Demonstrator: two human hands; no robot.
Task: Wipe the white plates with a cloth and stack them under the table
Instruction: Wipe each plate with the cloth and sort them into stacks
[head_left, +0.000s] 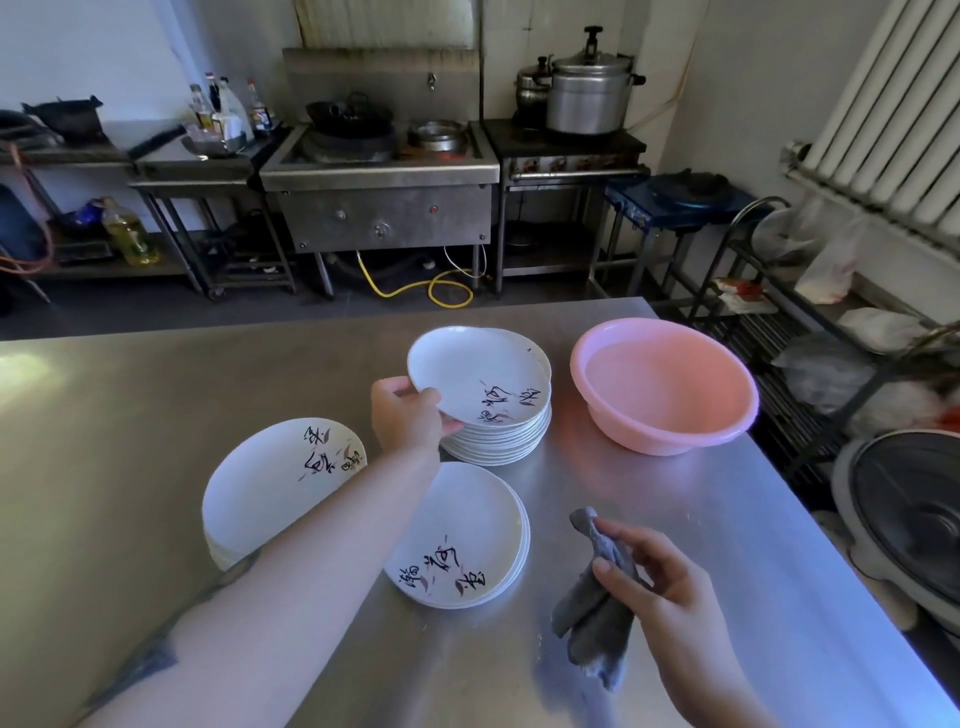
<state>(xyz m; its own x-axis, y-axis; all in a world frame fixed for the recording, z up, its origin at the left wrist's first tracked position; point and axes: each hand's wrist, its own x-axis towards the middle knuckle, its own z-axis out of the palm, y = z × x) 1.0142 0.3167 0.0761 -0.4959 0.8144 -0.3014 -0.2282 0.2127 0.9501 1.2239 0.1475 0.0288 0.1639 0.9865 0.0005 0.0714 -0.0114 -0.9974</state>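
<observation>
Three plate stacks (496, 441) on bench (130, 395); left hand (408, 415) grips top plate (480, 376) at 12 o'clock; right hand (660, 582) grips cloth (592, 618).

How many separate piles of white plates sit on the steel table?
3: tall white plate pile beside the pink plastic basin; low pile nearest the camera; left pile, partly hidden by the forearm.

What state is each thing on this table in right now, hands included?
Left hand: grips top plate's rim.
Top plate: tilted, lifted off tall stack.
Right hand: holds grey cloth, crumpled, hanging.
Pink basin: upright, holding water.
Two low plate stacks: lying flat.
</observation>
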